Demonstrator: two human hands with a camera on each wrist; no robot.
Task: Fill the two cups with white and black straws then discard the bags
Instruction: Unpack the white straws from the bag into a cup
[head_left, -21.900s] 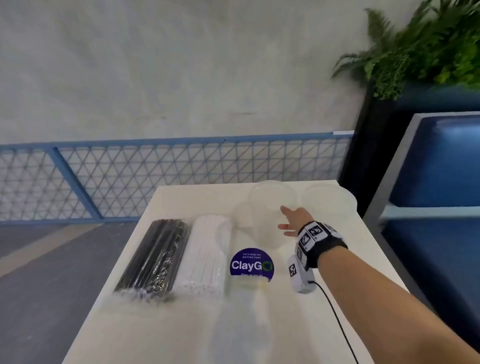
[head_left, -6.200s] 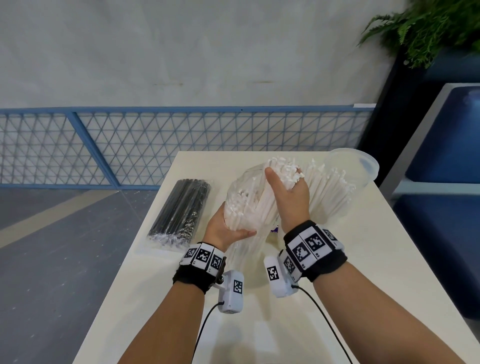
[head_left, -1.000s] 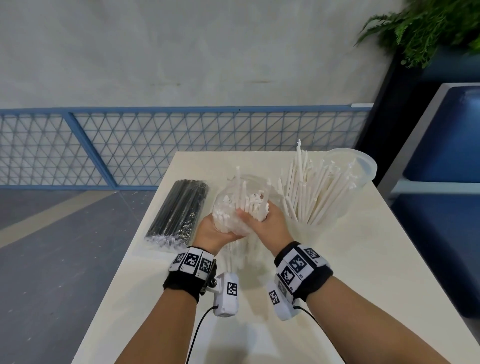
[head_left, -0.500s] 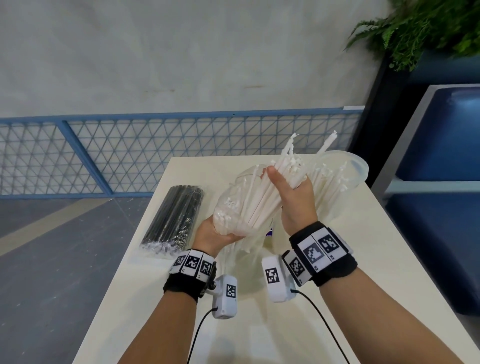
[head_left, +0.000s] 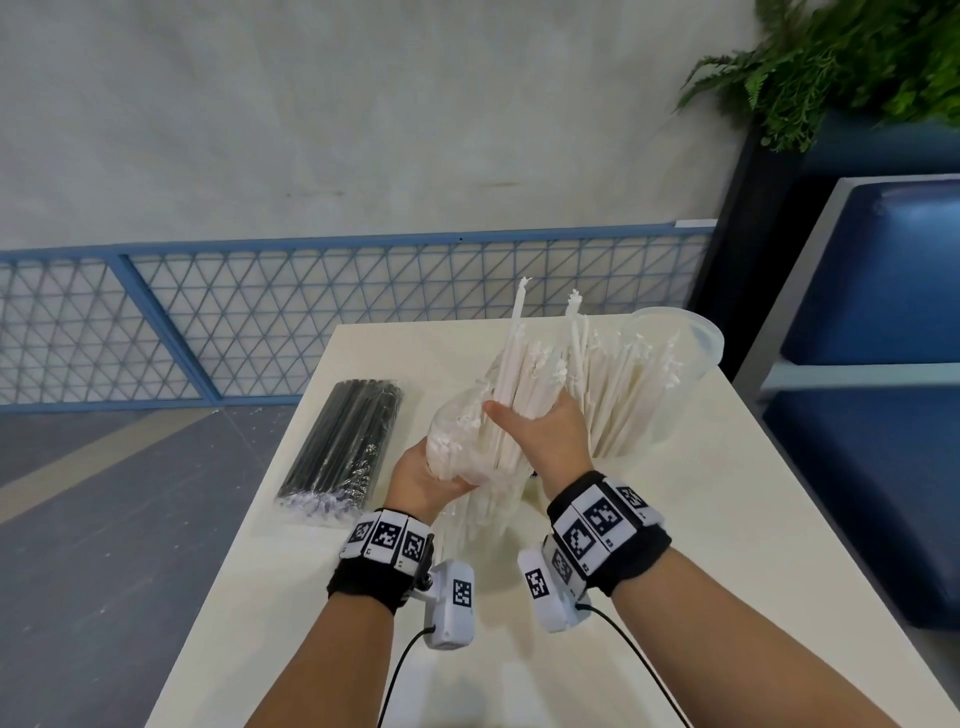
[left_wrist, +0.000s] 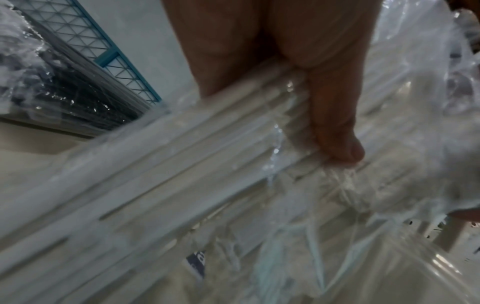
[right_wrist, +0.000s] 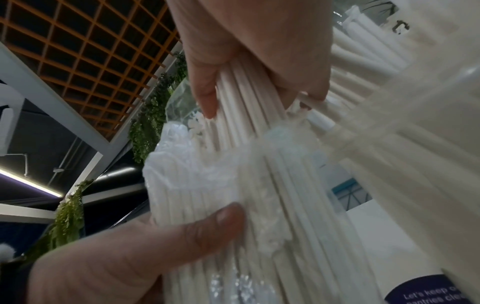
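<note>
We are gripping a white straw bundle (head_left: 511, 400) in our right hand (head_left: 548, 436), while our left hand (head_left: 423, 475) is holding the clear bag (head_left: 452, 441) above the table's middle; loose straws risk spilling beside the cup (head_left: 675, 358) near the far right corner.

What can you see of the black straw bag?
The black straw bag is a clear, crinkly plastic pack full of thin black straws lying side by side. It lies flat on the cream table, near its left edge, lengthwise away from the person. It looks full and unopened; neither hand touches it. The left wrist view shows it blurred behind the white straws.
</note>
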